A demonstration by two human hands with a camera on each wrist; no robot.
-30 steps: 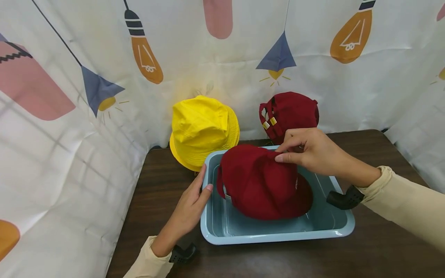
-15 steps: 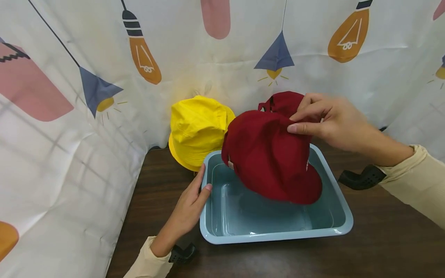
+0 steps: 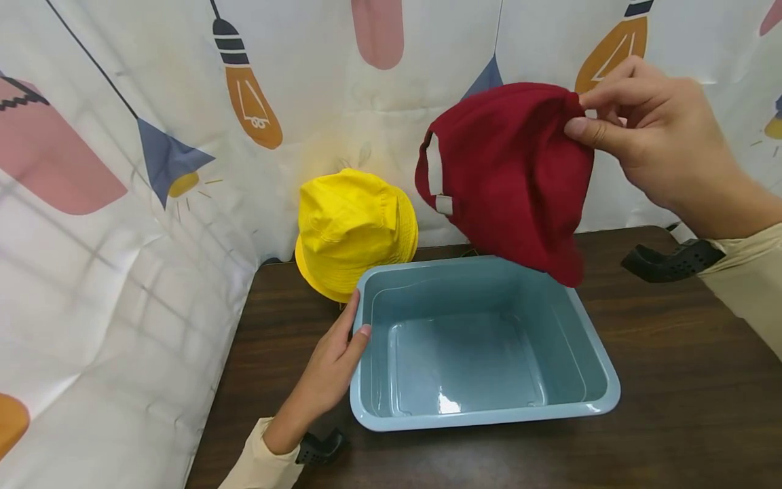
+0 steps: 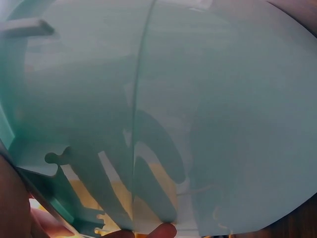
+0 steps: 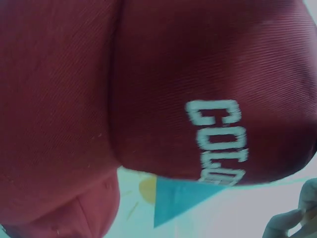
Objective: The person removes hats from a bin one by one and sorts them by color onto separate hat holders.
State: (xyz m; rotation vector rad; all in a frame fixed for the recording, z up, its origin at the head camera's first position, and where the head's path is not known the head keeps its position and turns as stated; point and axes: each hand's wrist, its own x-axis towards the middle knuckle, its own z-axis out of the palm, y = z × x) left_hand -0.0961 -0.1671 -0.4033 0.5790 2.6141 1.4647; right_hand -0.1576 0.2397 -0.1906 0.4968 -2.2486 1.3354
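In the head view my right hand (image 3: 660,122) pinches the crown of a dark red baseball cap (image 3: 513,163) between thumb and fingers. The cap hangs above the back right of a light blue plastic basin (image 3: 482,418), its strap opening to the left and brim downward. White letters (image 5: 218,144) show on its front in the right wrist view. My left hand (image 3: 326,367) holds the basin's left rim, thumb on top and fingers along the outside. Fingertips (image 4: 163,230) touch the basin wall (image 4: 237,114) in the left wrist view.
A yellow bucket hat (image 3: 354,231) sits behind the basin's back left corner. The dark wood table (image 3: 287,299) meets a white cloth backdrop (image 3: 379,122) printed with lamps. The raised cap blocks the head view of the back right area.
My right hand has lifted the red cap out of the basin, upward and to the right. Another red cap standing behind is now hidden by it. My left hand stays on the rim.
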